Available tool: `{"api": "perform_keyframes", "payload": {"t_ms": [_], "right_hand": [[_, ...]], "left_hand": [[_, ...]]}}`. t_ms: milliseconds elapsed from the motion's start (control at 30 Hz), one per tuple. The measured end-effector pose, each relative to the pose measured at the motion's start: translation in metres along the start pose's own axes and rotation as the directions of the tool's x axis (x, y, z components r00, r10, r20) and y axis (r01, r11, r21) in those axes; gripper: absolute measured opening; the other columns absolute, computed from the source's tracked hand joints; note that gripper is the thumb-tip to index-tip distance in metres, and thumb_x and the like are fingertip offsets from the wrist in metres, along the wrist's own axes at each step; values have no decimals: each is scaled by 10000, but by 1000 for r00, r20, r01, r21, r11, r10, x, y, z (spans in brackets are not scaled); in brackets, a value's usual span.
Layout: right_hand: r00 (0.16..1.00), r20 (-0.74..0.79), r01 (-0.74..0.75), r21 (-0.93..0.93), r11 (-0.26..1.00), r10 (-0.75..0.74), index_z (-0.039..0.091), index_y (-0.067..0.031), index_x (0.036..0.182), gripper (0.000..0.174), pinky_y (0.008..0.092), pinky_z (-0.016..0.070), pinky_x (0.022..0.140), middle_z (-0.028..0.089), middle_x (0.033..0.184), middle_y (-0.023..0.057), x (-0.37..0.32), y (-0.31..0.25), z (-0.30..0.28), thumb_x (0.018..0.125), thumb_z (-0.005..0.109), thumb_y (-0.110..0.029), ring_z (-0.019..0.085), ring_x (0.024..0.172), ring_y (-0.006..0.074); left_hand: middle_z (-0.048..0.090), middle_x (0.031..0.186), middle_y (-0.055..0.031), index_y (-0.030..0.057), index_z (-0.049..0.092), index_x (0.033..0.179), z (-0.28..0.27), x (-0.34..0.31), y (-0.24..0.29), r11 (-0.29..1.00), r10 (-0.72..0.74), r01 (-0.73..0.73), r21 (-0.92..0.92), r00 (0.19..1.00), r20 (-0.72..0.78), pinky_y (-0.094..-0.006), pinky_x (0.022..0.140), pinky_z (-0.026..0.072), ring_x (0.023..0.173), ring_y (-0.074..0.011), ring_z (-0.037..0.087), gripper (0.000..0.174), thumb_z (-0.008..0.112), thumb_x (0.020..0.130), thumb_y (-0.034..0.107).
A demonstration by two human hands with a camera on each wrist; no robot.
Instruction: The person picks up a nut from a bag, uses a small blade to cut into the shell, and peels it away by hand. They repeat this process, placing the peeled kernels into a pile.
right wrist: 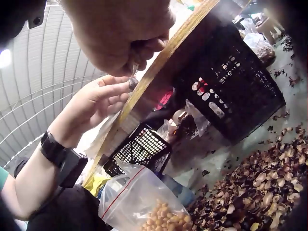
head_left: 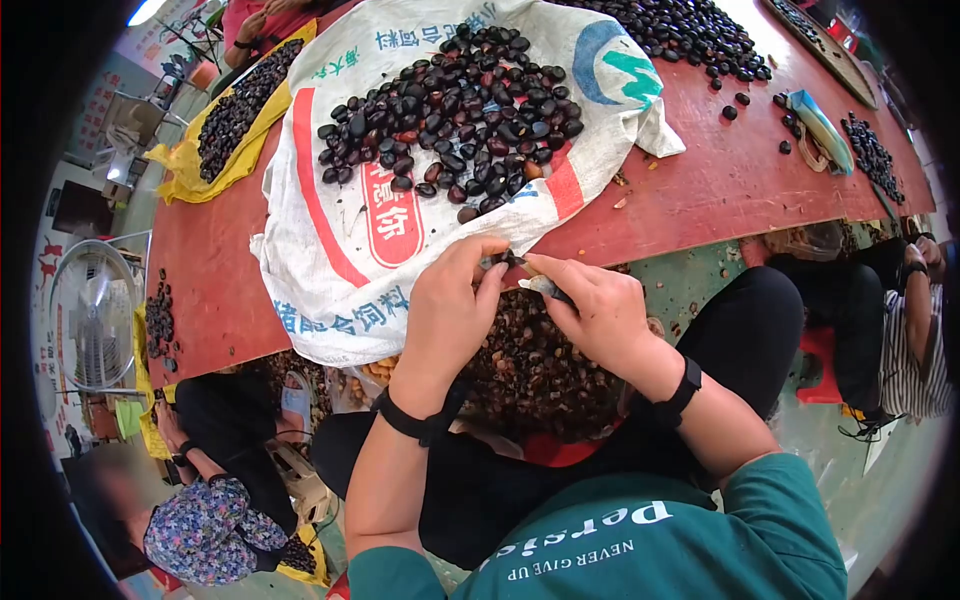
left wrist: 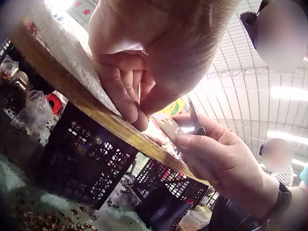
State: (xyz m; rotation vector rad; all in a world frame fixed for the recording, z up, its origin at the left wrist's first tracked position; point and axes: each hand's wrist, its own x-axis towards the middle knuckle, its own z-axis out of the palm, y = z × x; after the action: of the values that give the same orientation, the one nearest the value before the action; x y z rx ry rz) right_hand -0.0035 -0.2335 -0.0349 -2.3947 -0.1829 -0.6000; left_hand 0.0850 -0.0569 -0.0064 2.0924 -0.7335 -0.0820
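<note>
Over the table's near edge, my left hand (head_left: 447, 310) pinches a small dark nut (head_left: 500, 259) between thumb and fingertips. Close on its right, my right hand (head_left: 605, 315) grips a small knife (head_left: 545, 289), its fingers curled round the handle. In the left wrist view the blade (left wrist: 193, 115) points up from the right hand (left wrist: 224, 161). The right wrist view shows the nut (right wrist: 133, 83) at the fingertips of the left hand (right wrist: 91, 108). A white sack (head_left: 330, 235) lies beyond the hands, bearing a pile of dark nuts (head_left: 455, 120).
The red table (head_left: 650, 215) carries more dark nuts (head_left: 680, 35) at back right. Below the hands is a heap of shells (head_left: 540, 370). A clear bag of pale kernels (right wrist: 166, 219) and black crates (right wrist: 231, 86) stand low by the table. Other people sit left and right.
</note>
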Motion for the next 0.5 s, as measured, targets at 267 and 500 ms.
{"api": "perform_keyframes", "payload": {"t_ms": [267,500], "right_hand": [[996,73,-42,-35,999,44,620,-125,1211,407,396,553,637,696,927,68,-6,-3,0,809,689,-116,695,774,286],[991,91,-97,-63,993,103,620,-142,1155,306,435,538,628,701,859,119,8,-2,-23,857,679,-181,697,763,310]], "left_hand": [[689,977,-136,37,635,1094,2,-1,1,999,-36,36,34,999,-6,-371,689,525,731,-276,672,225,658,871,18],[668,1050,-108,-27,588,1159,10,-5,8,951,-172,158,-267,985,-28,-262,729,561,855,-171,714,215,599,954,39]]}}
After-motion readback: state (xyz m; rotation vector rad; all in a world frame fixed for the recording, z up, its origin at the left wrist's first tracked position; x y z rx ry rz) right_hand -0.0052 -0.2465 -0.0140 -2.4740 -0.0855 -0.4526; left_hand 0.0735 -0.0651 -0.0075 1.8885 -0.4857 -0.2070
